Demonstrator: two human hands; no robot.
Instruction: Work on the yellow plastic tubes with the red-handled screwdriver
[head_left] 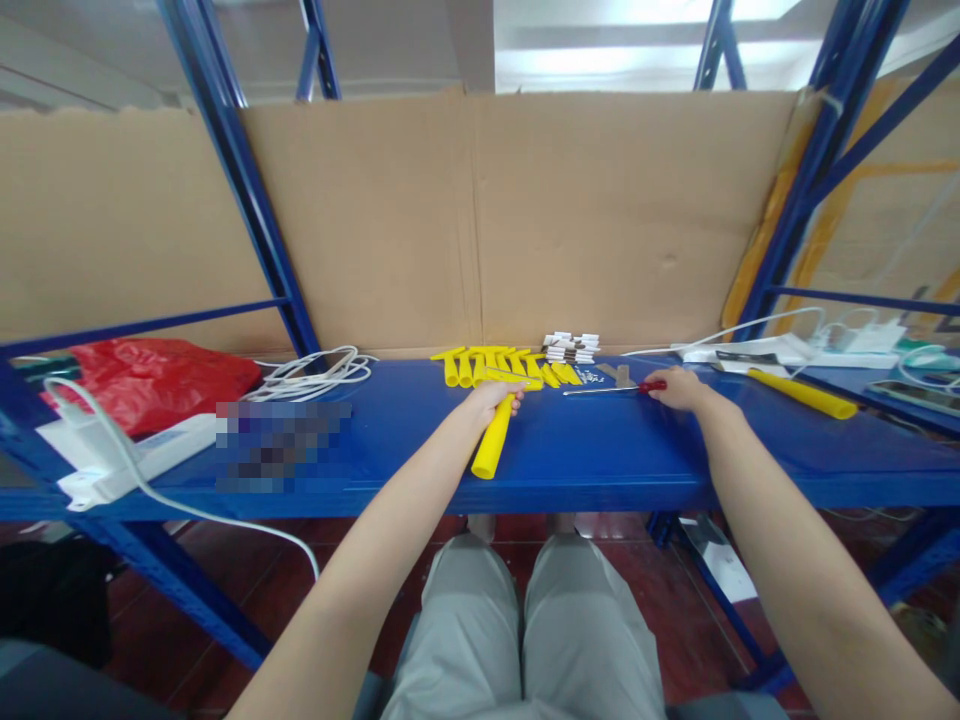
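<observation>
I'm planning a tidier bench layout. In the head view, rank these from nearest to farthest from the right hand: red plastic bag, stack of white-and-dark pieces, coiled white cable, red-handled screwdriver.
1. Red-handled screwdriver: at the right hand.
2. Stack of white-and-dark pieces: to its left, farther back.
3. Coiled white cable: well to the left.
4. Red plastic bag: farthest left.

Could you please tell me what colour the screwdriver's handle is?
The screwdriver's handle is red; it shows best in the head view.
</observation>
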